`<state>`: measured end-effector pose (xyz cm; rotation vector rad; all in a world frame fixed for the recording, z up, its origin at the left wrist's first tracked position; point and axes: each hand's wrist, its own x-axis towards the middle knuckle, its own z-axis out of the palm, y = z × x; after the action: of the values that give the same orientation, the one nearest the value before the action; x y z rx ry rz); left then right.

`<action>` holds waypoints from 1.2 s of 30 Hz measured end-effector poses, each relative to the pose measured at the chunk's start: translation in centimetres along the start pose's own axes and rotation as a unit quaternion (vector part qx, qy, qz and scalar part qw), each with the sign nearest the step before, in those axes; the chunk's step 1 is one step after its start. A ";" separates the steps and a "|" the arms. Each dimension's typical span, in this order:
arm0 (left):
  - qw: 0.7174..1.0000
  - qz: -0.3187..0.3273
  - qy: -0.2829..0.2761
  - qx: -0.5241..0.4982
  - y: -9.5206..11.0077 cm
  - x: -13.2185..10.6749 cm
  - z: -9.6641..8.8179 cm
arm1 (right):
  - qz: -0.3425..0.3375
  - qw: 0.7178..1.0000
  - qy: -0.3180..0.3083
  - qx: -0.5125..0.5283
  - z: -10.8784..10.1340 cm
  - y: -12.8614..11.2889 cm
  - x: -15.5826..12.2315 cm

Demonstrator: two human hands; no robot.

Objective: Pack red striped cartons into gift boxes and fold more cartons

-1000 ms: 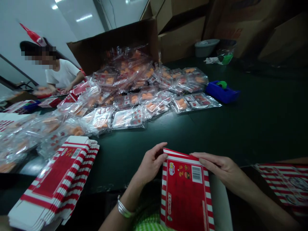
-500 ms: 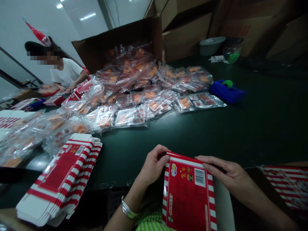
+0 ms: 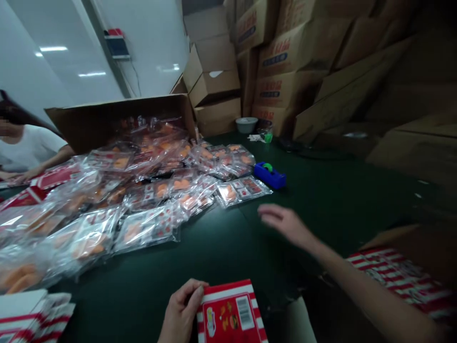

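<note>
Hands (image 3: pixel 183 307) sit apart, the left gripping a striped box (image 3: pixel 228 317).

Held box (image 3: pixel 228 321): one. Tape dispenser (image 3: pixel 274 179): one. Tub (image 3: pixel 246 125): one. Co-worker (image 3: pixel 28 148): one. Packets (image 3: pixel 144 229): many, I cannot count exactly.

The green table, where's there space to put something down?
The biggest bare patch of the table is right of the blue tape holder. A smaller strip runs between the front plastic packets and the striped box in the left hand. It's crowded on the left, where packets pile up by the big brown carton.
</note>
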<state>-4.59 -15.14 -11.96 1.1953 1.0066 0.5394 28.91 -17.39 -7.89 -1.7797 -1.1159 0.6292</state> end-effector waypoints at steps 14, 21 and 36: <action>0.991 -0.031 0.084 -0.100 0.4 -0.9 0.5 | 0.157 0.956 0.223 -0.108 -7.8 5.1 9.3; 0.991 -0.029 0.046 -0.126 1.3 -0.9 0.6 | 0.098 0.979 0.132 -0.122 1.1 2.4 -2.8; 0.988 0.008 0.076 -0.133 0.3 0.4 -1.6 | 0.193 0.974 -0.093 0.078 2.9 -4.0 1.1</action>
<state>-5.72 -13.93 -11.85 0.9356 1.0185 0.7624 25.47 -14.44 -5.55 -1.8419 -0.8163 1.1058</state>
